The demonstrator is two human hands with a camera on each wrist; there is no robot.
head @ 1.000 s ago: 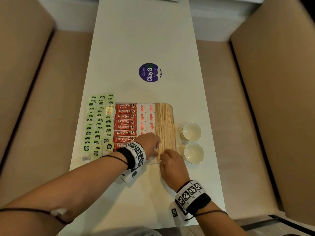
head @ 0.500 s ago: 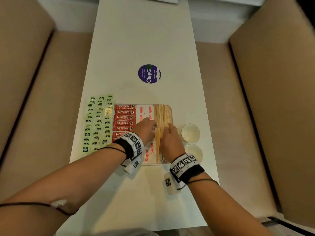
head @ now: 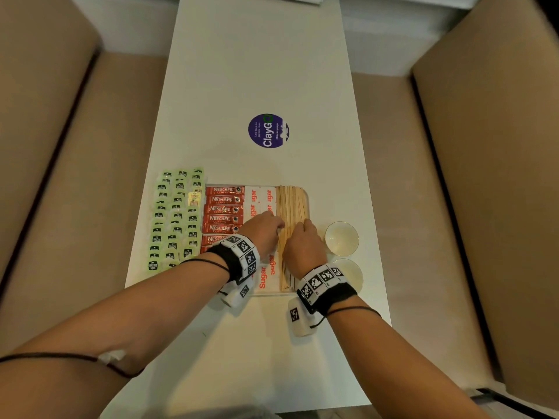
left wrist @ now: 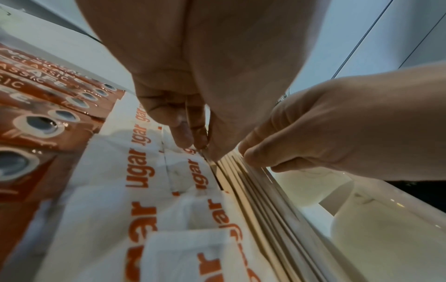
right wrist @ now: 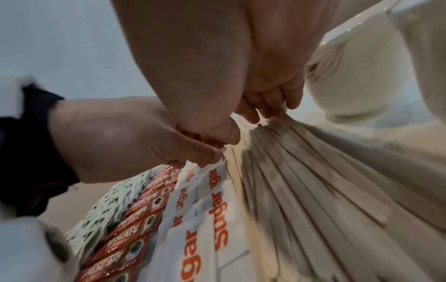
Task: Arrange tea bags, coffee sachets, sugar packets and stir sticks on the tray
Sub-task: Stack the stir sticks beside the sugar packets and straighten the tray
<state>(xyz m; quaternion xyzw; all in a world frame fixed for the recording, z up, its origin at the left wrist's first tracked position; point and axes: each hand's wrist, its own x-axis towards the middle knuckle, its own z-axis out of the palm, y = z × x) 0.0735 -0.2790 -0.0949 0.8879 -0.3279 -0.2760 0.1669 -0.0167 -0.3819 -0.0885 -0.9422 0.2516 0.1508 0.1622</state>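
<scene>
Pale wooden stir sticks [head: 291,207] lie along right side of white rectangular tray [head: 307,197], centre of head frame. Left hand [head: 263,234] fingertips [left wrist: 183,131] bent, touching sticks' left edge beside white orange-lettered sugar packets [head: 260,198]. Right hand [head: 304,244] fingertips [right wrist: 277,106] curled, pressing on sticks.

Since a second ago both hands have travelled up the tray [head: 307,197], away from its near edge. The left hand [head: 263,231] has slid from the lowest sugar packets [head: 260,198] to the middle of the rows, leaving the near "Sugar" packets uncovered. The right hand [head: 302,246], earlier on the counter [head: 257,343] just short of the tray, now lies over the middle of the stir sticks [head: 291,204], fingers [right wrist: 270,106] touching them, and its wrist hides part of the nearer cup [head: 351,273]
</scene>
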